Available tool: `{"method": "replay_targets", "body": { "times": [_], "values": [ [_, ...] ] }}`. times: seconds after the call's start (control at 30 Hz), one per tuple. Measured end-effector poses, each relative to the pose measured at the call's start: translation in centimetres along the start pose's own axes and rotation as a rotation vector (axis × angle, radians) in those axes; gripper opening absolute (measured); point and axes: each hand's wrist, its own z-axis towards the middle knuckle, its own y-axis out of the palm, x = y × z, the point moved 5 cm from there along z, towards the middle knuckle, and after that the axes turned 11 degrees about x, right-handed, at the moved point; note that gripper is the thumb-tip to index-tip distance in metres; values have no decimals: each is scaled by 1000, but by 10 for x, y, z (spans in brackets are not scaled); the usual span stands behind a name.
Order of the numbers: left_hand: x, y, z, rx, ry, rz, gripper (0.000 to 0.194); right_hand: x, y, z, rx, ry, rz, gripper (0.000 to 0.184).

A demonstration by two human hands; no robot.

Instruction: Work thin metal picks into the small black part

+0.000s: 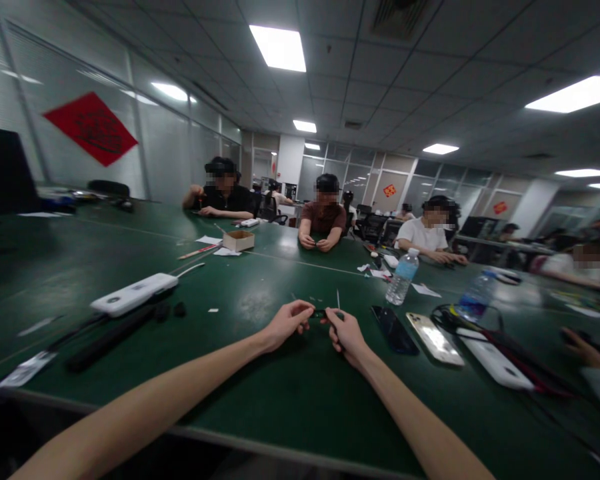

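Note:
My left hand [286, 325] pinches the left end of a small dark piece [320, 313] just above the green table [300, 393]. At its other end, the fingers of my right hand [349, 335] are closed close to it. A thin pale rod [338, 299] points upward from behind the right hand's fingers. Whether that hand grips the rod, the dark piece or both, I cannot make out. Right of my hands lie a dark phone [395, 330] and a gold phone [435, 339].
A white power strip [136, 293] and a black rod-like object [111, 339] lie at left. An open cardboard box [239, 241] stands farther back. At right are a water bottle [403, 277], a second bottle [475, 297] and a white device [495, 360] with cables. Several people sit around.

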Motion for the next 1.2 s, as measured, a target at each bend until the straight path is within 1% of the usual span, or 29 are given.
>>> {"method": "replay_targets", "body": {
  "times": [0.13,0.23,0.37,0.5,0.6,0.67,0.73,0.93,1.07,1.2],
  "values": [
    [3,4,-4,-37,22,90,45,-1,0,-1,-6,-4,-11,44],
    [2,4,-4,-40,43,129,42,-3,1,-4,-15,-7,-24,45],
    [3,4,-4,-53,96,116,37,-5,0,-5,2,-15,-78,46],
    [4,2,-5,-57,110,80,35,-8,0,-6,-13,-45,-122,44],
    [2,1,-4,-48,104,46,41,-11,-1,-7,-4,-86,-141,43],
    [1,1,-4,-50,87,28,48,-13,-2,-8,-6,-123,-165,41],
    [0,2,-3,-63,71,23,52,-17,-3,-9,-3,-167,-201,39],
    [3,4,-5,-90,50,21,43,-33,-3,-13,6,-349,-323,31],
    [6,1,-5,-49,63,-8,41,-44,-3,-16,12,-473,-451,27],
    [9,-1,-6,-36,36,-83,40,-55,-7,-21,-25,-619,-617,23]
  ]
}}
